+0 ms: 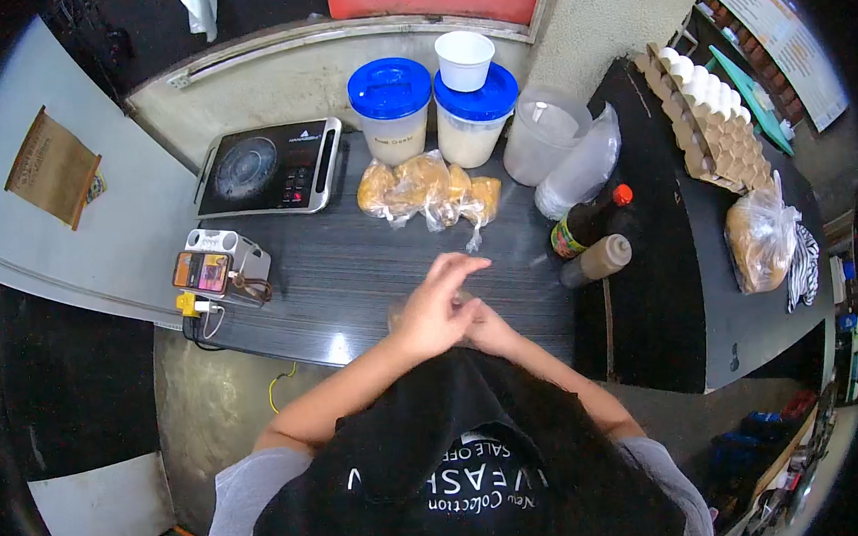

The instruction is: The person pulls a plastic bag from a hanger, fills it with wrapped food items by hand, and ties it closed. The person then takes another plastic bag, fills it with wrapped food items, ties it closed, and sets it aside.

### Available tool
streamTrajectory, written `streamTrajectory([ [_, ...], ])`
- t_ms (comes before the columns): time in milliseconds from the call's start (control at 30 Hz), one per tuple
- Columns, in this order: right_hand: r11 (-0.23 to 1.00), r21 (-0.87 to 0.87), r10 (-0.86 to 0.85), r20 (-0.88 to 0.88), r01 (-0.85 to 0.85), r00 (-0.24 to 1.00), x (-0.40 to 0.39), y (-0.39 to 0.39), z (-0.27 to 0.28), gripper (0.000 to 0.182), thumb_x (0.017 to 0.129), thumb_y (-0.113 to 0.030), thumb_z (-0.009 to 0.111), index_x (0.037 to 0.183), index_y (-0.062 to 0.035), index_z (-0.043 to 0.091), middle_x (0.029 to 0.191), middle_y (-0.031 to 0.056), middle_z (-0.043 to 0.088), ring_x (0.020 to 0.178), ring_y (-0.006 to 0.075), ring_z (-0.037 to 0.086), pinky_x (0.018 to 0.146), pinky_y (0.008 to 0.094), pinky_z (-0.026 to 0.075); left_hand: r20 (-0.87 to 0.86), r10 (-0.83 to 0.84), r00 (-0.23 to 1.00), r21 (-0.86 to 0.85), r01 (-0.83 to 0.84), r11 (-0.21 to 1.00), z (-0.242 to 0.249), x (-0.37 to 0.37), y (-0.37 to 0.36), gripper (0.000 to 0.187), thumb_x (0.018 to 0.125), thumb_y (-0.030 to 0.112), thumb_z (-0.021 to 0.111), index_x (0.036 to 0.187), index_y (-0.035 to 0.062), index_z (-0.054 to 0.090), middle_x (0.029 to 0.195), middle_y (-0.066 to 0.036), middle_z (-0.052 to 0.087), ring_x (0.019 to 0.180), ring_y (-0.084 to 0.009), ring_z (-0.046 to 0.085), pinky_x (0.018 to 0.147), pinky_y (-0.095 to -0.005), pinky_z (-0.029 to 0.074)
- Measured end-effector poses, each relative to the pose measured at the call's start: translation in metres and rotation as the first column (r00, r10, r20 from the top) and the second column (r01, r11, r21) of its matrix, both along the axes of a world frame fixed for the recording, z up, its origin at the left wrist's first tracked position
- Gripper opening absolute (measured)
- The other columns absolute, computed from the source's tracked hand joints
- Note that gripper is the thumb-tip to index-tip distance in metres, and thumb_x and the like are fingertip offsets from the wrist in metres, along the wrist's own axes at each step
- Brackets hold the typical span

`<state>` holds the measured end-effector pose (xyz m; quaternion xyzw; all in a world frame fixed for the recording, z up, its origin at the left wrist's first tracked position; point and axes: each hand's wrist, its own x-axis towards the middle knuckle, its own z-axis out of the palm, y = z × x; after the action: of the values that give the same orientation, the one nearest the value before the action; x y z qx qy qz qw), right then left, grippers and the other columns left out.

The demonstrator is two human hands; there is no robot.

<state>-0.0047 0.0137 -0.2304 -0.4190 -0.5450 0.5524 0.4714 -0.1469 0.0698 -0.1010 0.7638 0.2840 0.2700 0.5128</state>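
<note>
Near the front edge of the dark counter (304, 305), my left hand (437, 312) is raised with its fingers apart and nothing visible in it. It overlaps my right hand (487, 328), whose fingers are mostly hidden behind it. Something clear, like plastic, shows partly beside and beneath my hands; its shape cannot be made out. Beyond my hands lie plastic bags of yellowish-brown food (429, 191). Behind these bags stand two blue-lidded tubs (393, 123) (470, 133), the right one with a white cup (465, 59) on its lid.
An induction cooker (264, 170), a phone (203, 272) and a white device (241, 250) are at left. Clear containers (544, 138), a red-capped bottle (588, 221) and a squeeze bottle (600, 259) stand right. Egg trays (715, 128) and bagged bread (756, 238) lie farther right.
</note>
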Motion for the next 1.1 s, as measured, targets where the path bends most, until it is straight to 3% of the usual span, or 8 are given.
streamTrajectory([
  [67,0.961,-0.264,0.009,-0.253,-0.079,0.967,0.002,-0.006,0.001,0.025,0.096,-0.016,0.053,0.117,-0.0047,0.059,0.083,-0.0031,0.055,0.07,0.0044,0.048,0.062,0.0198,0.04,0.135,0.034,0.99,-0.137,-0.015,0.99,-0.01,-0.01,0.006,0.049,0.08,-0.001,0.059,0.127,0.0093,0.053,0.12,-0.016,0.049,0.104,-0.0261,0.059,0.079,-0.0351,0.052],
  [200,0.939,-0.344,-0.043,-0.201,-0.029,0.979,0.012,-0.007,-0.007,0.021,0.098,-0.02,0.05,0.106,-0.0046,0.062,0.079,-0.0065,0.053,0.067,0.0035,0.043,0.059,0.0195,0.036,-0.032,0.182,0.983,0.362,-0.158,0.919,-0.017,-0.034,0.011,0.027,0.08,0.008,0.066,0.107,0.0065,0.064,0.104,-0.013,0.059,0.101,-0.0297,0.059,0.079,-0.0373,0.052],
  [300,0.917,-0.396,-0.149,-0.232,0.047,0.961,0.009,-0.005,-0.005,0.022,0.098,-0.023,0.05,0.101,-0.0049,0.064,0.076,-0.0076,0.052,0.065,0.0033,0.041,0.058,0.0191,0.034,-0.196,0.025,0.98,0.463,0.07,0.883,-0.023,-0.042,0.008,0.028,0.078,0.014,0.07,0.104,0.008,0.065,0.102,-0.011,0.059,0.093,-0.0322,0.06,0.077,-0.0389,0.051],
  [667,0.903,-0.419,-0.234,-0.297,0.094,0.926,0.006,-0.006,0.002,0.023,0.096,-0.019,0.052,0.105,-0.0029,0.067,0.078,-0.0019,0.06,0.069,0.0051,0.049,0.061,0.0179,0.036,-0.119,0.118,0.986,0.311,-0.075,0.947,-0.076,-0.037,0.009,0.009,0.082,0.011,0.063,0.083,0.0026,0.059,0.09,-0.014,0.061,0.093,-0.0338,0.059,0.082,-0.0413,0.047],
  [767,0.909,-0.394,-0.271,-0.313,0.135,0.91,0.006,-0.009,-0.008,0.024,0.091,-0.011,0.05,0.102,-0.0012,0.069,0.084,0.002,0.066,0.072,0.0071,0.054,0.063,0.019,0.039,0.106,0.114,0.988,0.295,-0.141,0.945,-0.093,-0.029,0.012,0.008,0.083,0.007,0.059,0.087,0.0022,0.053,0.093,-0.014,0.061,0.094,-0.0335,0.058,0.083,-0.041,0.046],
  [867,0.973,-0.228,-0.11,-0.398,0.017,0.911,0.017,-0.008,-0.007,0.026,0.087,-0.008,0.048,0.097,0.0001,0.071,0.092,0.0054,0.069,0.074,0.0106,0.058,0.067,0.0232,0.044,0.06,0.003,0.998,-0.112,0.004,0.994,-0.108,-0.031,0.01,0.008,0.087,0.007,0.056,0.09,0.0026,0.05,0.096,-0.015,0.061,0.093,-0.034,0.058,0.086,-0.04,0.044],
  [967,0.962,-0.273,-0.085,-0.307,-0.002,0.948,0.014,-0.01,0.024,0.024,0.086,-0.009,0.054,0.099,0.0004,0.071,0.094,0.0044,0.07,0.072,0.0128,0.059,0.069,0.0276,0.047,-0.048,-0.035,0.998,-0.182,0.026,0.983,-0.108,-0.034,0.013,0.005,0.089,0.007,0.052,0.091,0.003,0.049,0.094,-0.015,0.061,0.09,-0.035,0.057,0.09,-0.0403,0.042],
  [1100,0.996,-0.072,-0.036,0.193,0.05,0.981,0.009,-0.01,0.036,0.019,0.081,-0.009,0.063,0.098,-0.0019,0.07,0.088,0.0068,0.068,0.074,0.0189,0.061,0.071,0.0328,0.049,-0.12,-0.027,0.992,0.09,0.038,0.995,-0.114,-0.035,0.016,0.007,0.091,0.011,0.051,0.09,0.0041,0.05,0.088,-0.013,0.056,0.087,-0.0294,0.055,0.08,-0.0383,0.043],
])
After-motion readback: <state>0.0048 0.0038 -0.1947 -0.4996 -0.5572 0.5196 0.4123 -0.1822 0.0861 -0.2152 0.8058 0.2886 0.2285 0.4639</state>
